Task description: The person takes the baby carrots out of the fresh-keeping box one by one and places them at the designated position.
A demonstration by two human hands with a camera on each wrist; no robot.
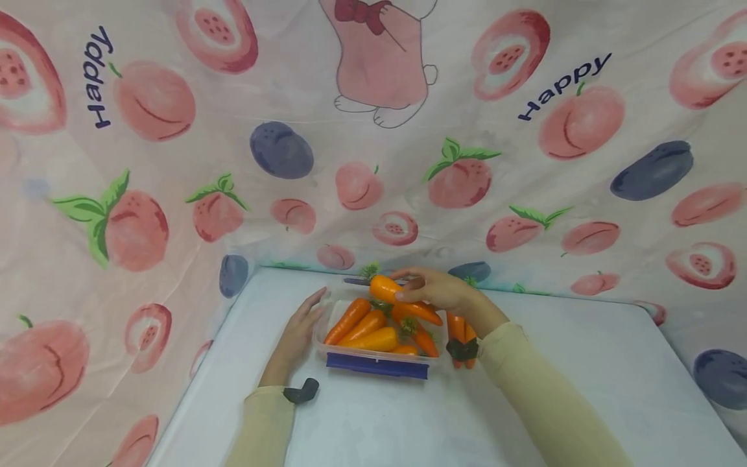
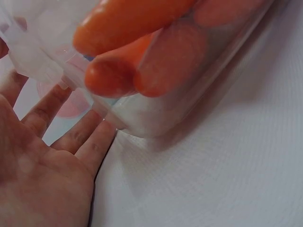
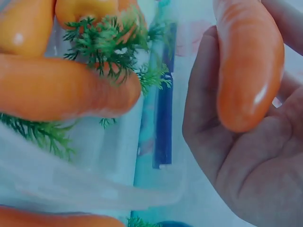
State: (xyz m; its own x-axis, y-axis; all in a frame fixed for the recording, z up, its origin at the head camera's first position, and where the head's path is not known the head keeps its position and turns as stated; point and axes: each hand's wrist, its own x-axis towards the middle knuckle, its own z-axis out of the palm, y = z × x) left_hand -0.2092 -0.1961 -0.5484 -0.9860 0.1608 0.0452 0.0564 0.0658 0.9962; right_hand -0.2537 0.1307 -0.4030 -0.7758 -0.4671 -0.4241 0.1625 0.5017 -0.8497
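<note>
A clear plastic box [image 1: 320, 337] with a dark purple clip flap [image 1: 376, 366] along its near side stands on the white table. Several orange carrots [image 1: 350, 321], some with green leafy tops, lie in it. My right hand [image 1: 440, 288] grips one carrot [image 3: 248, 71] above the far right part of the box, its leafy end towards the left. My left hand [image 1: 300, 327] is beside the box's left wall. In the left wrist view, the fingers [image 2: 78, 132] are extended against the box's corner, and carrots [image 2: 113, 75] show in the box.
More carrots [image 1: 457, 324] lie to the right of the box, partly covered by the right wrist and its black camera [image 1: 462, 350]. A fruit-printed cloth [image 1: 350, 143] rises behind the white tabletop [image 1: 373, 421]. Another black camera [image 1: 302, 392] sits on the left wrist.
</note>
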